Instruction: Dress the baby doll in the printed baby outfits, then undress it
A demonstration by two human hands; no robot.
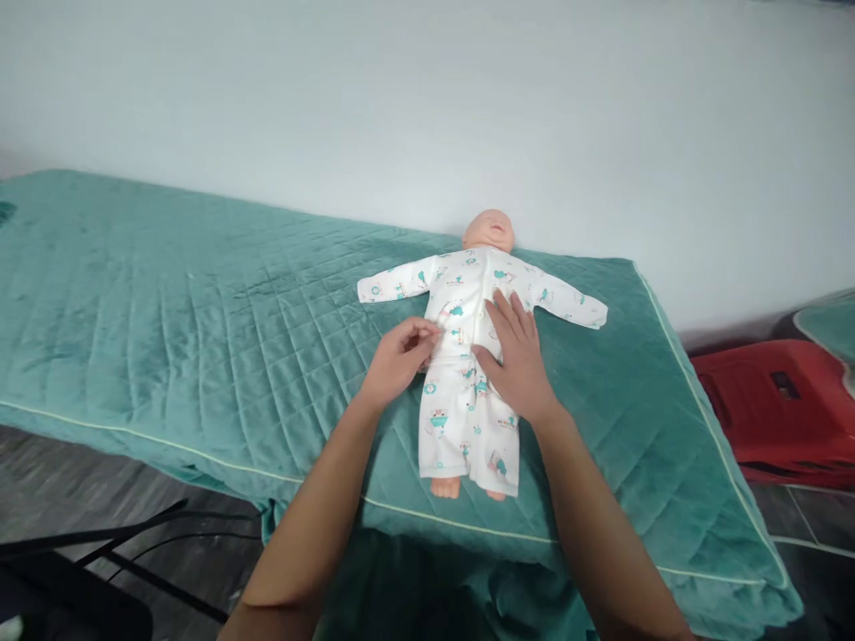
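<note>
A baby doll (pixel 489 231) lies on its back on a green quilted cover (pixel 267 329), head toward the wall and feet toward me. It wears a white printed shirt (pixel 460 278) and matching pants (pixel 442 445); both sleeves stretch out sideways and hide the doll's hands. At the left side of the waist, my left hand (pixel 402 352) has its fingertips pinched together on the shirt's edge. My right hand (pixel 516 363) rests flat over the shirt front and waist, fingers extended, holding nothing. The feet show below the pant legs.
A white wall (pixel 374 107) runs along the far side of the bed. Beyond the right edge stands a red plastic chair or stool (pixel 788 401). At lower left, a black metal frame (pixel 134 534) and a cable are close to the bed's near edge.
</note>
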